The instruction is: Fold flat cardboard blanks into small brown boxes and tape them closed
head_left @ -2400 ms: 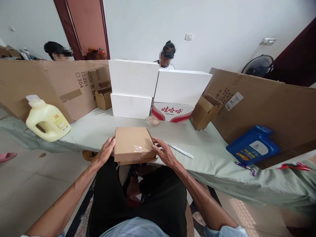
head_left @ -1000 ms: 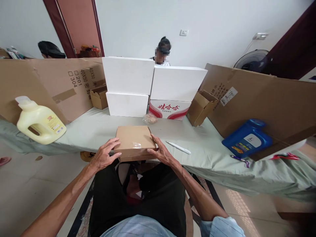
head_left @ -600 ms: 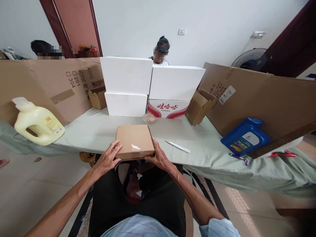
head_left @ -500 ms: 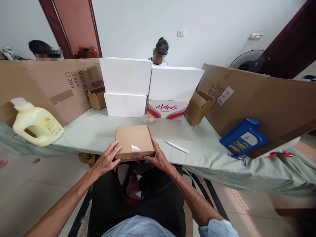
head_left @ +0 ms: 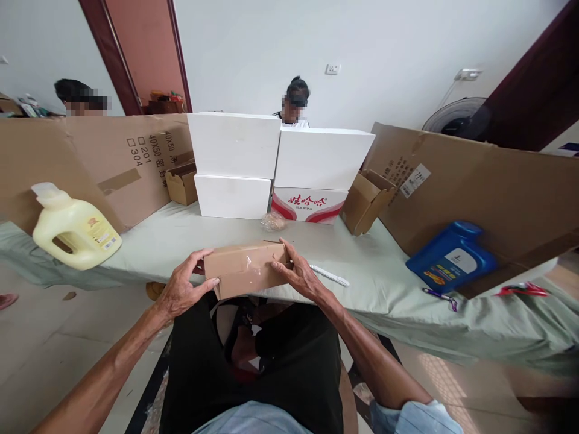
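Note:
Between my two hands is a small brown cardboard box (head_left: 244,269), tipped so that a long narrow side with clear tape faces me. My left hand (head_left: 184,288) grips its left end, thumb on the front side and fingers behind. At the right end, my right hand (head_left: 298,271) holds it with the thumb on the front and fingers over the top edge. The box is at the near edge of the cloth-covered table (head_left: 380,271). Just right of my right hand lies a white pen-like tool (head_left: 332,276).
White boxes (head_left: 235,147) stand stacked at the back, beside a red-and-white carton (head_left: 310,206). A crumpled clear plastic bag (head_left: 273,222) lies before them. A yellow jug (head_left: 75,232) is at left, a blue bottle (head_left: 452,256) at right. Large cardboard sheets flank the table; a person sits behind.
The box has been tilted up, from its flat top showing to its narrow side facing me. My right thumb has moved onto that side. The view has shifted slightly.

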